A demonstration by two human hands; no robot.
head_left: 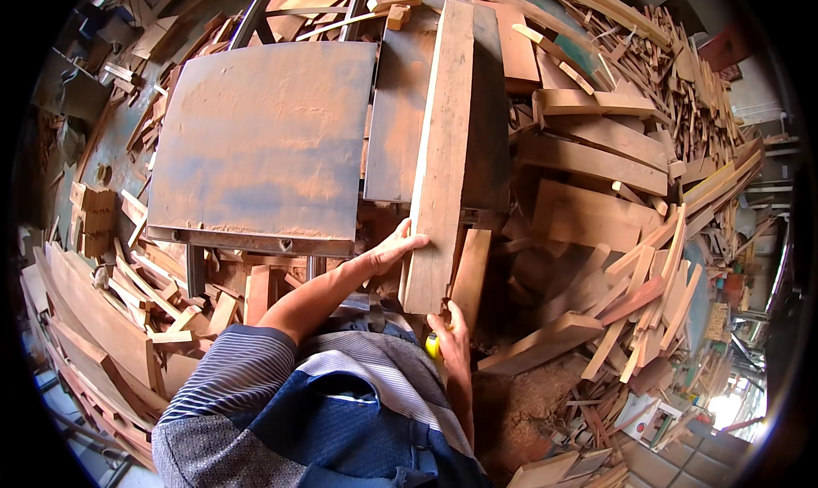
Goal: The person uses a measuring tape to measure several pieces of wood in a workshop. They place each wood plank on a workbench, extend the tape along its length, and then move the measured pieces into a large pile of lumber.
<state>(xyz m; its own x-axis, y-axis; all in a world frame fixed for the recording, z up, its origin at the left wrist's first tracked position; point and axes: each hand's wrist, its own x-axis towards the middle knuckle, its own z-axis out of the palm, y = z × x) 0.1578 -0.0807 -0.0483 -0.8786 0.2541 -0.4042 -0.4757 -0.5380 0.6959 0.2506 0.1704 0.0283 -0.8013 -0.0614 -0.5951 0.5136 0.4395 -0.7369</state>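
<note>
At the far left, wide boards [102,334] lean in a row, with a stack of small wooden blocks [92,211] beyond them. Next comes a broad metal plate [264,138], dusted with sawdust, its near edge facing the person. To its right, across a narrow gap, a second metal plate [396,121] lies under a long, thick plank [445,147], which points away from the person and juts past that plate's near edge toward the body. The left hand [400,247] touches the plank's left edge, one digit laid over its top face; whether the other fingers grasp it from below, I cannot tell. The right hand [453,330] is at the plank's near end, fingers bent up toward the corner, with a small yellow object [432,346] beside the thumb; whether the fingers grip either one is unclear. Just right of the plank stands a shorter board [471,271]. Farther right, heavy beams [596,160] lie piled up, sawdust [532,411] covers the floor below, and thin sticks [677,292] lie in a loose heap.
</note>
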